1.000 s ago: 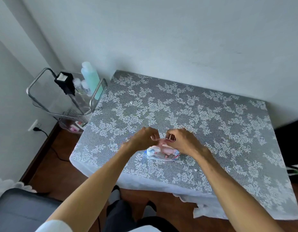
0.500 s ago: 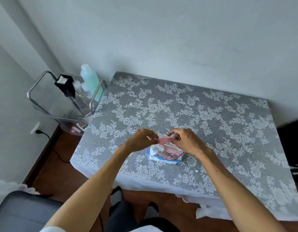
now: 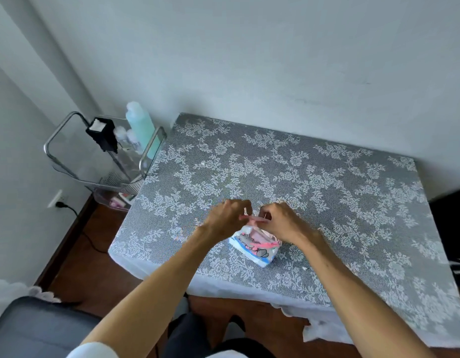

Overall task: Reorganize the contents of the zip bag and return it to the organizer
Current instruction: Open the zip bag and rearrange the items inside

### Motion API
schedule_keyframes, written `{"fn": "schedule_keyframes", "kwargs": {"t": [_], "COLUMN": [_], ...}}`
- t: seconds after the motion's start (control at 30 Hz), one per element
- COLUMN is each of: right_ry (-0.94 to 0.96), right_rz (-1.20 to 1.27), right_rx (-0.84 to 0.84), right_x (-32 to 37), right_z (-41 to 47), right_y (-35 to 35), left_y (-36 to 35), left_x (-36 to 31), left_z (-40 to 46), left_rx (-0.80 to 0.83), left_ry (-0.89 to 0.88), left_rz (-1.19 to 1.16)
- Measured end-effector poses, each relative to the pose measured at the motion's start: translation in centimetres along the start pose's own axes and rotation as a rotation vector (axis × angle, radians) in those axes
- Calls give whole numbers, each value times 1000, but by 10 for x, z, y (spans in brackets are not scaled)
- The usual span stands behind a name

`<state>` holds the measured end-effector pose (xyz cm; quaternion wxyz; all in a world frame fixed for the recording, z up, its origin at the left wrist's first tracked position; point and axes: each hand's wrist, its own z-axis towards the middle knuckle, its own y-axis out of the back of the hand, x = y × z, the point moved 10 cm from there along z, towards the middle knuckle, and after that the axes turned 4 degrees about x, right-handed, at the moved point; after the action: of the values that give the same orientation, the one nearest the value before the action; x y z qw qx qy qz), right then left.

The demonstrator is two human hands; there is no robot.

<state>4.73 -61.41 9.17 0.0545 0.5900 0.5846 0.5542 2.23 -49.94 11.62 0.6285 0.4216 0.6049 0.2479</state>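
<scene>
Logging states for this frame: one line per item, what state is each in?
Small pink-topped clear zip bag: on the lace-covered table, full, pink top strip pinched by both hands.
Left hand: gripping strip's left end.
Right hand: gripping right end.
Tall mint-green bottle: upright in clear chrome-framed organizer.

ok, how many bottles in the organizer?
1 clear: the green bottle at the organizer's back right corner. Small pale shapes beside it may be more; too blurred to tell.

Head camera, looking down and forward

It looks steeply down on the worktop (image 3: 301, 177) from above its near edge, close, facing the wall behind it.
</scene>
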Motion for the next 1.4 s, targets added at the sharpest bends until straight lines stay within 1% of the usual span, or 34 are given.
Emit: {"fn": "schedule_keyframes", "kwargs": {"t": [0.03, 0.1, 0.17, 0.23, 0.27, 0.33, 0.4, 0.43, 0.5, 0.63, 0.77, 0.87, 0.93, 1.1, 1.27, 1.4], "right_ry": [-5, -21, -34, -27, -24, -11, 13, 30, 51, 27, 17, 37, 57, 22, 15, 24], "right_rz": [2, -9, -26, -38, -47, -113, -195, -196, -154, -121, -25, -36, -35, -37, -38, -14], "right_rx": [-14, -40, -48, -41, -35, -22, -39, -54, -66, -55, -82, -109, -89, -34, -56, -44], "right_x": [-1, -5, -7, -9, -10, -7, 1, 6, 15, 18, 19, 21, 23, 16, 12, 15], "right_z": [0, -1, -2, -3, -4, -3, -2, -1, 1, -1, -5, -7, -7, -7, -6, -8], "right_y": [2, 7, 10, 12, 13, 12, 13, 13, 12, 11, 14, 17, 15, 13, 14, 13], "left_y": [1, 1, -3, -13, -18, -22, -22, -22, -22, -18, -14, -22, -24, -17, -20, -15], "left_x": [-2, 3, 21, 39, 44, 49, 48, 46, 43, 39, 35, 32, 31, 30, 32, 32], "left_z": [0, -1, -3, -7, -10, -15, -16, -16, -14, -11, -9, -9, -8, -8, -18, -18], "left_rx": [-32, -46, 8, 106, 149, 171, 155, 143, 122, 77, 12, 47, 67, 40, 64, 17], "left_ry": [-10, 18, 120, 221, 254, 288, 300, 307, 317, 309, 336, 365, 373, 339, 335, 312], "left_rz": [-8, -125, -255, -366, -438, -516, -514, -518, -542, -500, -543, -585, -577, -564, -740, -660]}}
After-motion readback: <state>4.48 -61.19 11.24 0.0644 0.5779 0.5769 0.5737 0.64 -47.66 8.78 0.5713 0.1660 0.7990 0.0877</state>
